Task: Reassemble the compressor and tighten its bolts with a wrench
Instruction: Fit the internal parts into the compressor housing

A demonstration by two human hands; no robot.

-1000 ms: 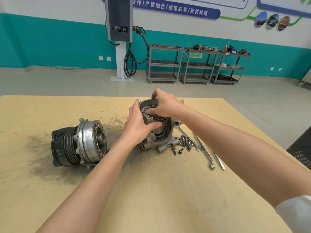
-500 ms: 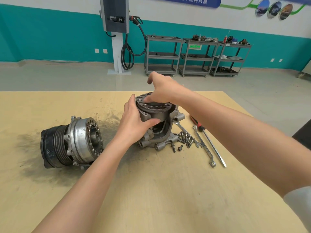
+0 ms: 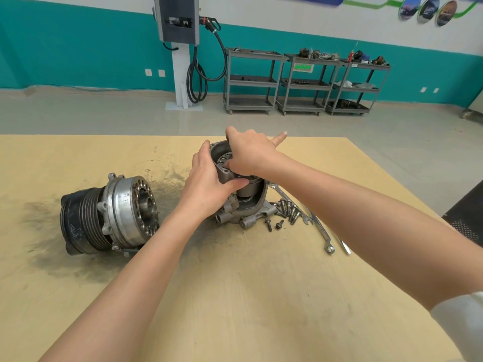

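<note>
Reaching over the worktop [image 3: 235, 296], we grip the cylinder block [image 3: 226, 176] with our left hand [image 3: 209, 184], seating it in the rear housing [image 3: 251, 202]. Our right hand [image 3: 248, 152] presses on top, little finger raised; its fingers hide the grasp.

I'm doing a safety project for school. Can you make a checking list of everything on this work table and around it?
Surface: tan table, with dark grease smudges on its left part.
Job's things: metal housing upright mid-table, a round holed part sitting in its top; pulley half lying on its side to the left; loose bolts and wrench to the right.
Clutter: a thin metal tool beside the wrench.
Hands: left hand grips the round part's side; right hand presses on top, forefinger pointing away.
Cables: black coiled cable on the charging post.
Surroundings: three grey carts, teal wall.
</note>
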